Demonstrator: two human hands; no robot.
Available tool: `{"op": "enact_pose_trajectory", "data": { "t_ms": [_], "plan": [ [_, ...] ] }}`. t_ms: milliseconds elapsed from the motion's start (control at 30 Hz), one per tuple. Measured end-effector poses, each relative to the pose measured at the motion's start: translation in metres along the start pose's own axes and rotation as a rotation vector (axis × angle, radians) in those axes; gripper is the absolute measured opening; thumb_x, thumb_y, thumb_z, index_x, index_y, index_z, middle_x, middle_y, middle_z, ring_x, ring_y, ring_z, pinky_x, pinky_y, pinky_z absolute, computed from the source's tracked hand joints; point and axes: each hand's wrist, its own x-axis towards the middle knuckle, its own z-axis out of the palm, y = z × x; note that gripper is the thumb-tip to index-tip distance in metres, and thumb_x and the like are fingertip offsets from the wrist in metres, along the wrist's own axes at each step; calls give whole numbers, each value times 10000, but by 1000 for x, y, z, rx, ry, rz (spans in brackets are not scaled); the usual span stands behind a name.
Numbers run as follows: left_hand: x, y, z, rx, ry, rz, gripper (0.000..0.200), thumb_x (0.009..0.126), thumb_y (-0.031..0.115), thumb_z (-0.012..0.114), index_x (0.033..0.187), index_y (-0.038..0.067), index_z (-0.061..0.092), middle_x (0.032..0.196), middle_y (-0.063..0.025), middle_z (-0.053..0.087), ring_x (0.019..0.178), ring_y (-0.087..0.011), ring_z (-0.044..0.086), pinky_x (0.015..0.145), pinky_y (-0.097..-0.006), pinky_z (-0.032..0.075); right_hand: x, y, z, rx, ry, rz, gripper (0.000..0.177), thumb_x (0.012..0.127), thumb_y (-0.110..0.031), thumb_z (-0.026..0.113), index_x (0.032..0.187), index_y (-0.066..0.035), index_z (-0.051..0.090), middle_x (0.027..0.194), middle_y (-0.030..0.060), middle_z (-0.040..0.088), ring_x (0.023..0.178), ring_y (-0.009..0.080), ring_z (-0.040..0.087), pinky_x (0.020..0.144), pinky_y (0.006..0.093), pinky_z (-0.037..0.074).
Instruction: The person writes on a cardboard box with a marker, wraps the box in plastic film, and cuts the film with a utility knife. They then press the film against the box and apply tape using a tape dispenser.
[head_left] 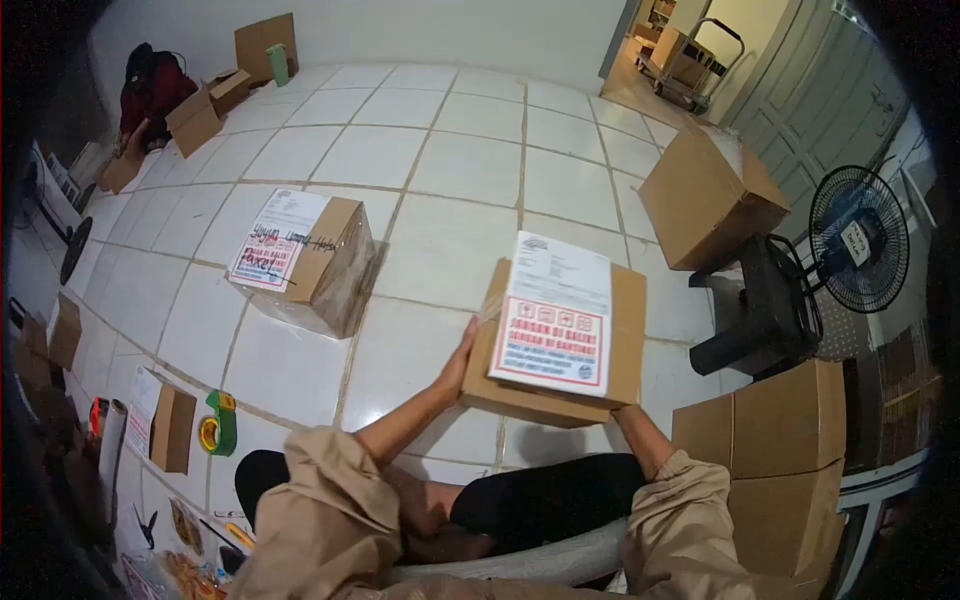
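Note:
A brown cardboard box [628, 340] is held up over the floor in front of my crossed legs. A white sheet [555, 310] with red and blue print covers much of its top. My left hand [460, 360] grips the box's left side, the fingers partly hidden. At the lower right edge, my right hand [632, 422] supports the box, with most of its fingers hidden beneath it. Left of it, on the tiles, stands a plastic-wrapped box [340, 255] with a printed, handwritten sheet on top.
A green tape dispenser [218, 424], small boxes and tools lie at left. Another person [155, 95] sits at the back left beside open cartons. On the right are a large box [700, 200], a black stool [760, 310], a fan [858, 240] and stacked cartons [765, 450].

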Motion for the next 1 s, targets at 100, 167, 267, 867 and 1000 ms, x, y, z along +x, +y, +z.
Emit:
{"op": "enact_pose_trajectory", "data": {
  "t_ms": [100,167,267,867,1000],
  "plan": [
    [-36,13,-31,-87,95,-50,578,962,450,271,1389,60,287,1367,-148,379,1241,-233,392,1043,-337,314,-10,9,32,33,-134,-28,643,902,-559,364,1297,-52,365,1202,104,492,1093,210,507,869,365,474],
    [-63,38,-47,28,120,-74,610,955,491,242,1448,156,112,1474,-98,177,1329,-221,235,1074,-318,239,-11,15,57,67,-221,-55,647,906,-552,364,1302,-42,360,1200,107,496,1086,210,514,877,359,473],
    [-67,48,-111,598,78,-11,560,954,441,319,1418,135,253,1465,-127,205,1327,-281,245,1060,-374,257,-5,23,80,111,-296,-69,650,909,-545,365,1308,-32,355,1197,110,500,1078,209,521,885,353,472],
    [-40,157,-170,2410,588,634,441,777,109,530,1218,116,526,1472,-154,188,1352,-364,162,1075,-520,166,-99,-100,34,-624,-514,152,479,894,-352,526,1224,-7,484,1136,146,569,1056,256,537,912,371,418],
    [-82,164,-103,2048,616,500,692,668,224,726,1297,137,450,1453,-166,214,1344,-365,177,1063,-537,169,-200,-148,16,-893,-744,-95,475,796,-308,663,1156,-17,556,1091,167,590,1014,293,567,889,374,435]
  ]
}}
